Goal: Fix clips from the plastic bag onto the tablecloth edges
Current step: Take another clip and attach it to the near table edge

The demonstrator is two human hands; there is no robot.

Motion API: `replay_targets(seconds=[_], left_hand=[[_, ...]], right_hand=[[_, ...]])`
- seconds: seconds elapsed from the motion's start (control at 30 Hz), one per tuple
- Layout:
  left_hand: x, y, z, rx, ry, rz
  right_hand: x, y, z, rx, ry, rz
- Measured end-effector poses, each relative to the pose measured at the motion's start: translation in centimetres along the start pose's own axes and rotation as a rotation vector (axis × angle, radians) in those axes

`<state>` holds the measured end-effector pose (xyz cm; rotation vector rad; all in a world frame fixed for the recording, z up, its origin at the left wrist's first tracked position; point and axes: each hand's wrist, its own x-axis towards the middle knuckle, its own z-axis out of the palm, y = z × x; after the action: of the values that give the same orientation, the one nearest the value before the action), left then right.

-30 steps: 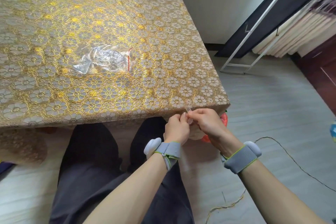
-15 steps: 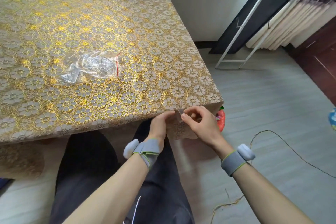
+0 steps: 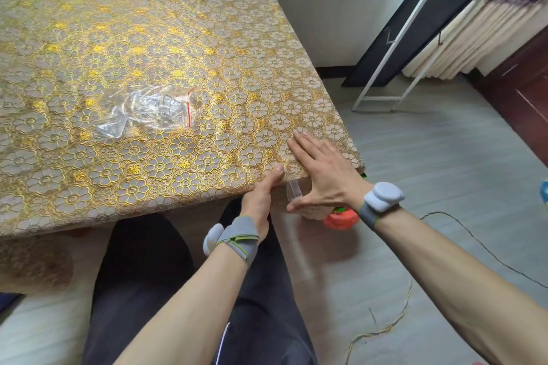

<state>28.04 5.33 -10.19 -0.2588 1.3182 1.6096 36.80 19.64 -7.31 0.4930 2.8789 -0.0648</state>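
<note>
A gold flower-patterned tablecloth (image 3: 154, 74) covers the table. A clear clip (image 3: 294, 192) hangs on the cloth's near edge by the right corner. My right hand (image 3: 323, 178) lies flat on the cloth above the clip, fingers spread, thumb below the edge beside the clip. My left hand (image 3: 261, 198) grips the table edge just left of the clip, thumb on top of the cloth and fingers hidden underneath. A clear plastic bag (image 3: 148, 109) with a red seal line lies on the middle of the table, with clear clips inside.
A red and green object (image 3: 341, 218) sits on the floor under the table corner. A thin wire (image 3: 474, 240) trails across the grey floor at right. A white metal frame (image 3: 397, 47) leans at the back right. My dark-trousered legs are under the table edge.
My right hand has let go of the clip and now lies flat on the cloth. The clip sits on the edge. My left hand shifted to grip the edge.
</note>
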Motion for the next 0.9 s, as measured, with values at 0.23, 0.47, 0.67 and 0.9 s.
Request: replay_targets(seconds=[0.23,0.47,0.67,0.9], left_hand=[[0.5,-0.2,-0.1,-0.010,-0.014,0.020],[0.9,-0.5,-0.2,-0.019,-0.026,0.017],[1.0,-0.6,-0.3,-0.023,-0.010,0.010],[0.7,-0.5,-0.2,-0.015,-0.001,0.012]], right_hand=[[-0.1,0.2,0.8,-0.033,0.065,-0.027],[0.0,0.1,1.5,-0.024,0.128,0.006],[0.2,-0.2,2.2,-0.010,0.200,0.038],[0.2,0.0,2.0,0.031,0.186,0.058]])
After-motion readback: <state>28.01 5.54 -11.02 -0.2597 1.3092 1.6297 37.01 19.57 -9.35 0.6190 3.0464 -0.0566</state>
